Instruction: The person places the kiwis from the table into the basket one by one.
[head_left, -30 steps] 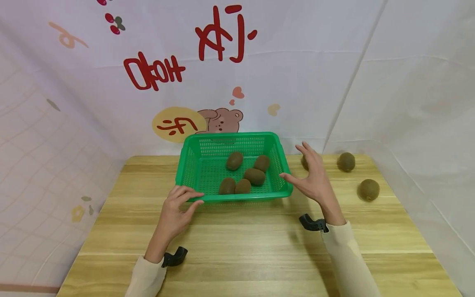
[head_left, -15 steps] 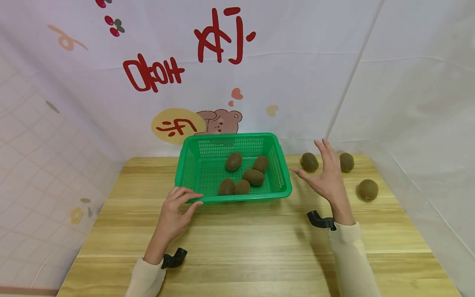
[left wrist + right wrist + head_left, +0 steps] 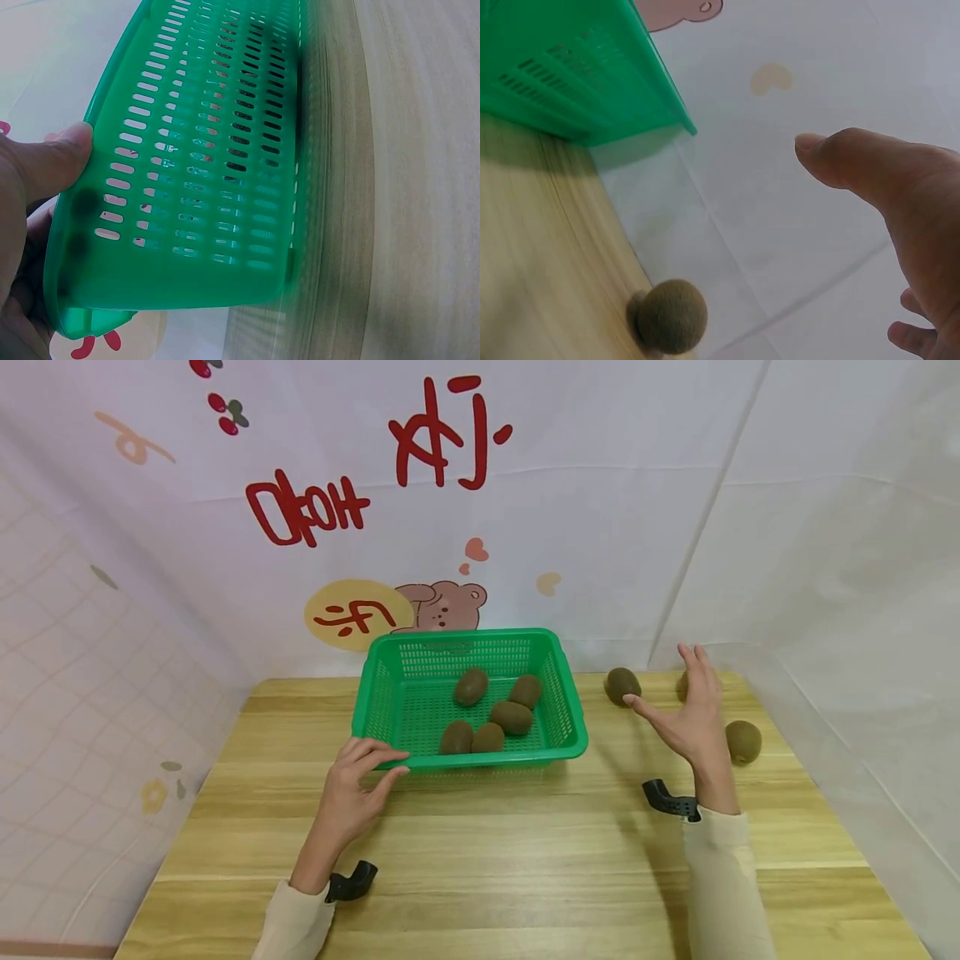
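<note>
A green plastic basket (image 3: pixel 487 758) stands on the wooden table with several brown kiwis (image 3: pixel 512 717) inside. My left hand (image 3: pixel 381 762) pinches its front left rim, fingers over the edge and thumb (image 3: pixel 52 161) against the slotted wall of the basket (image 3: pixel 202 150). My right hand (image 3: pixel 675 703) hovers open to the right of the basket, fingers spread, holding nothing. Three kiwis lie on the table around it: one (image 3: pixel 622 685) to its left, one (image 3: pixel 744 741) to its right, one partly hidden behind its fingers. In the right wrist view a kiwi (image 3: pixel 671 316) lies below my thumb (image 3: pixel 855 161).
White sheeting with red lettering and a bear drawing closes the back and the right side close behind the table (image 3: pixel 525 843). A tiled wall stands on the left. The basket's corner (image 3: pixel 577 67) shows at the upper left of the right wrist view.
My right hand has drifted right, away from the basket's right side, to the loose kiwis. The left hand has kept its hold on the rim; the basket has hardly shifted.
</note>
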Motion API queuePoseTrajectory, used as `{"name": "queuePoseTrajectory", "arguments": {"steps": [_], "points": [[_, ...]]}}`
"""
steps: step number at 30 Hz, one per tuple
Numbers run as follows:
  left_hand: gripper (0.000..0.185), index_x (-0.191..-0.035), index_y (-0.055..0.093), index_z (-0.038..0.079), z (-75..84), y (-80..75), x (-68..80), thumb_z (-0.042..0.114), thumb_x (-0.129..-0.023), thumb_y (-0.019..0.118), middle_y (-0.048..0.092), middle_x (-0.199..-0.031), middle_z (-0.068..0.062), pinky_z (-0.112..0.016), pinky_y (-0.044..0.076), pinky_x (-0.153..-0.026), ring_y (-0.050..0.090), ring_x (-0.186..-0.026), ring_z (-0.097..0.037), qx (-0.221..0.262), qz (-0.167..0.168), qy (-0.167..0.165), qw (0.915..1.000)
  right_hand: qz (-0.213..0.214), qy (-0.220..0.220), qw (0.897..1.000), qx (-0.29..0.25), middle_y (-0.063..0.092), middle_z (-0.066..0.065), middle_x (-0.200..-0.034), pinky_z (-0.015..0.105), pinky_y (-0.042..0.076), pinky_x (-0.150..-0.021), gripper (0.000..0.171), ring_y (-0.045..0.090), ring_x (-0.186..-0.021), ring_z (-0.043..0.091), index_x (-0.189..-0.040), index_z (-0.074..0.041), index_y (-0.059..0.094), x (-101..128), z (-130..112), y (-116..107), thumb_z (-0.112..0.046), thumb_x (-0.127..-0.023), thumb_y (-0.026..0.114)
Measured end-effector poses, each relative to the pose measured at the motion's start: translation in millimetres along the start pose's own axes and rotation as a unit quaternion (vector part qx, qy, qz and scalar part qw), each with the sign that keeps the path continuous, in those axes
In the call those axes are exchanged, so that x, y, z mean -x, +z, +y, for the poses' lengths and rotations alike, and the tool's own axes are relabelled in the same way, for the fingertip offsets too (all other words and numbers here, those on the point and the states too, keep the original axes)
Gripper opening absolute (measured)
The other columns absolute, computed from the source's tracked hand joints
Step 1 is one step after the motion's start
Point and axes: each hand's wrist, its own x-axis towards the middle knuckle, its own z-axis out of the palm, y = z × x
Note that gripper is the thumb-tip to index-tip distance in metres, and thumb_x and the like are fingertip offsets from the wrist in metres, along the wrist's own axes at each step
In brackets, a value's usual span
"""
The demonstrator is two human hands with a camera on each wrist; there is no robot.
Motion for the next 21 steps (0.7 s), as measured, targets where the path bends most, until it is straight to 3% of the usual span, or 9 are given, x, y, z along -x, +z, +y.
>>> {"name": "queuePoseTrajectory", "arguments": {"steps": [10,21], "points": [[0.021,-0.104,0.081,0.013,-0.8,-1.5,1.7,0.009,-0.084,0.084,0.072,-0.100,0.000,-0.029,0.045,-0.087,0.057,-0.097,-0.017,0.001,-0.003,-0.004,1.0000,0.016,0.061,0.998,0.021,0.000,0.013,-0.174,0.076,0.014,-0.119,0.111,0.004,-0.159,0.043,-0.167,-0.019,0.013,2.8,32.2,-16.4,-0.044,-0.085,0.083],[0.022,-0.104,0.081,0.013,-1.0,-0.9,1.9,0.009,-0.083,0.085,0.072,-0.099,0.000,-0.028,0.045,-0.086,0.056,-0.096,-0.016,0.001,-0.001,-0.003,1.0000,0.029,0.145,0.989,0.023,0.000,0.013,-0.174,0.068,0.012,-0.124,0.116,0.003,-0.160,0.040,-0.167,-0.017,0.009,8.8,64.9,-29.1,-0.049,-0.083,0.083]]}}
